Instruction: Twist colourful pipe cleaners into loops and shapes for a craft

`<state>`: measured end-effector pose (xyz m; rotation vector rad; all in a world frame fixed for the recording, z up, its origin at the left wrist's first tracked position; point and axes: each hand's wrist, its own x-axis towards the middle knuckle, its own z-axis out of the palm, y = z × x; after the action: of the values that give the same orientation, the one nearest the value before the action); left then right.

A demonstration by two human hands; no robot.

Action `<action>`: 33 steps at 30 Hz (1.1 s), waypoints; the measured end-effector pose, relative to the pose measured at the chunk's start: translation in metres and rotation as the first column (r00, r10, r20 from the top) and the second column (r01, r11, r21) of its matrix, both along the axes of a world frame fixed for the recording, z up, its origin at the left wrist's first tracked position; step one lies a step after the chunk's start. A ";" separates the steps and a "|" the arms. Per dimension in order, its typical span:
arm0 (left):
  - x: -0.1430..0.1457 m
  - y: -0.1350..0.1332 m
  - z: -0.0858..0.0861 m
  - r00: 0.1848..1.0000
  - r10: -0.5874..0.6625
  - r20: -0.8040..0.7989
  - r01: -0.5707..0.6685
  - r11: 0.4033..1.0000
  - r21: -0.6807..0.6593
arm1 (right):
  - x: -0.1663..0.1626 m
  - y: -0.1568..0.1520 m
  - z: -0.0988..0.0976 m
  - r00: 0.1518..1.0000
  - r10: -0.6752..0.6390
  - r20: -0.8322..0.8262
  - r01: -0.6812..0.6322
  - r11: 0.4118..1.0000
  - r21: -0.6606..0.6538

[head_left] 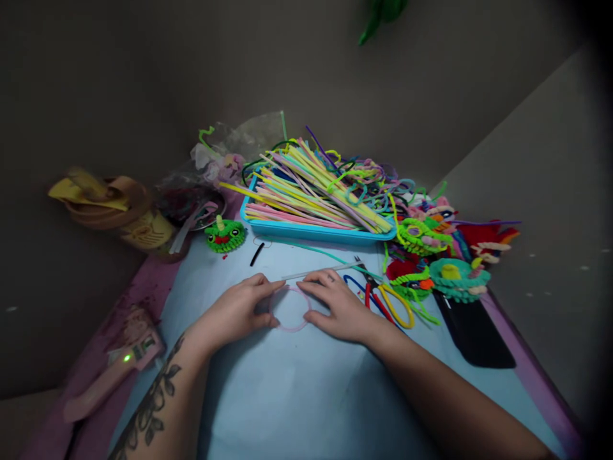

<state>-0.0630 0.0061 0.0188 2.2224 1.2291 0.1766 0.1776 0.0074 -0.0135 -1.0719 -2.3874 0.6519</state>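
Note:
A thin pale pink ring (292, 330) is held just above the blue sheet (278, 396), between my two hands. My left hand (244, 308) pinches its left side with thumb and fingers, and my right hand (338, 305) grips the right side in the same way. Just beyond the fingertips lies a whitish translucent stick (323, 271). A short black piece (257, 254) rests farther back, and a green strand (316, 250) crosses behind. To the right of my right hand are red-handled pliers (378, 303) and a yellow handle loop (400, 305).
A blue tray (316, 234) heaped with coloured pipe cleaners (306, 191) stands at the back. Left are a green fuzzy figure (225, 236), a cup (143, 230) and a pink glue gun (115, 377) with a green light. Right lie fuzzy figures (460, 281) and a black phone (476, 332).

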 end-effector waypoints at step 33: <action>0.047 -0.016 -0.024 0.577 0.713 0.399 -0.428 0.680 -0.595 | 0.007 0.012 -0.002 0.745 -0.607 -0.276 0.384 0.729 -0.567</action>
<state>-0.0157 -0.0104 -0.0053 1.1231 1.4001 0.7462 0.1844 0.0197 -0.0155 -1.5097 -1.4490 1.1620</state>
